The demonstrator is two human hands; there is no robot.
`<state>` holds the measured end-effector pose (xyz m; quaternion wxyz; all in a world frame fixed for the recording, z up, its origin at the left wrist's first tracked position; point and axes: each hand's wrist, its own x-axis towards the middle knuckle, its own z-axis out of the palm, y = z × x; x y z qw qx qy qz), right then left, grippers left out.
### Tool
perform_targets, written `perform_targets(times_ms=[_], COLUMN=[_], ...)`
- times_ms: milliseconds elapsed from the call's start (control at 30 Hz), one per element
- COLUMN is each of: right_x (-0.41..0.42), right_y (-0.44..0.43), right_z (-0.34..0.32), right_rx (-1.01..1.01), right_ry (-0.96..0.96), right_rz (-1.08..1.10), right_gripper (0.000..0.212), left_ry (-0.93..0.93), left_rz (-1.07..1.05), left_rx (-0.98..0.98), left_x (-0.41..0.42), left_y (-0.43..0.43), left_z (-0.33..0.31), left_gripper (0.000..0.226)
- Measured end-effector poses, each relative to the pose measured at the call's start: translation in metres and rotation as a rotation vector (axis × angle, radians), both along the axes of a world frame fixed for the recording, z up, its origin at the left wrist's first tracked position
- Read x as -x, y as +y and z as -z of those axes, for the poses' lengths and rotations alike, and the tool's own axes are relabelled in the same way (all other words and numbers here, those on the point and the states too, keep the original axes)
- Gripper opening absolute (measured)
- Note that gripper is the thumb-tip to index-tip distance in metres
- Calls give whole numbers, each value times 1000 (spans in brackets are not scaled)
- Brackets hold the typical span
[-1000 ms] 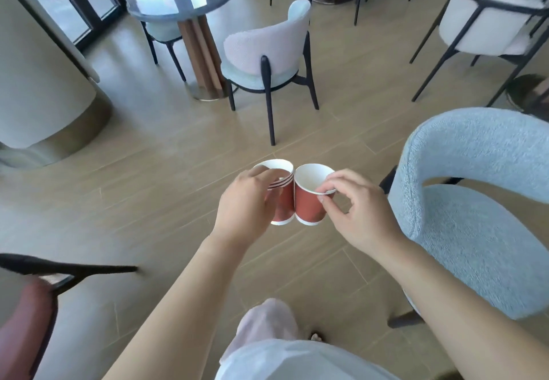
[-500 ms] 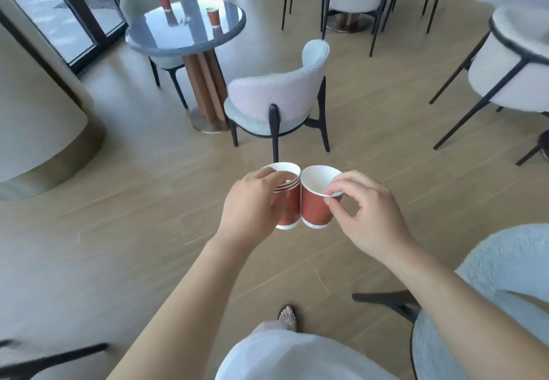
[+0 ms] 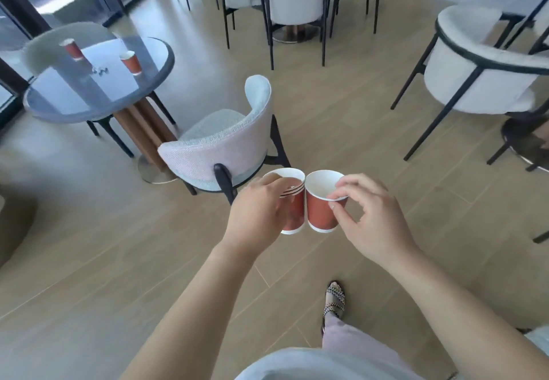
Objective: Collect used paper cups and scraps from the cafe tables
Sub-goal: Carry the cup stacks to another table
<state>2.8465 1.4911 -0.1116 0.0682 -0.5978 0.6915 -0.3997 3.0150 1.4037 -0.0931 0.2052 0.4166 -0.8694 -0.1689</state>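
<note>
Red paper cups: left hand [image 3: 257, 207] grips a nested stack [image 3: 292, 201], right hand [image 3: 372, 216] pinches 1 cup [image 3: 320, 210] by its rim, sides touching above open floor [image 3: 341, 130]; 2 cups [image 3: 130, 62] stand on the round worktop [image 3: 89, 97].

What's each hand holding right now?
Left hand: closed on a stack of red paper cups.
Right hand: pinching the rim of a single red paper cup.

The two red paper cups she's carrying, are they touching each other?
Touching. The head view shows the stacked cups in the left hand pressed side to side against the single cup pinched by the right hand, no gap between.
</note>
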Motion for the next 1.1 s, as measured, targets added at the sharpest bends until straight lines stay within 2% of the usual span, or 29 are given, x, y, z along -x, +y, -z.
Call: perform_targets(times_ms=[333,633,867,1100], right_x=[172,246,303,365], right_y=[-118,-234,-372,-507], right_z=[-11,-1,1,-13], right_rx=[-64,-99,-121,-127], right_ry=[-32,-44,-6,24], right_rz=[19,-16,-79,-110], right_gripper=[11,11,7,6], left_ry=[-55,-14,40,-11], left_rz=[55,-6,-50,-82], left_rx=[-42,-74,-94,-103], left_x=[157,223,281,341], left_y=[-133,-246,-372,-509], left_z=[-2,5,21,10], left_gripper=[27,25,22,18])
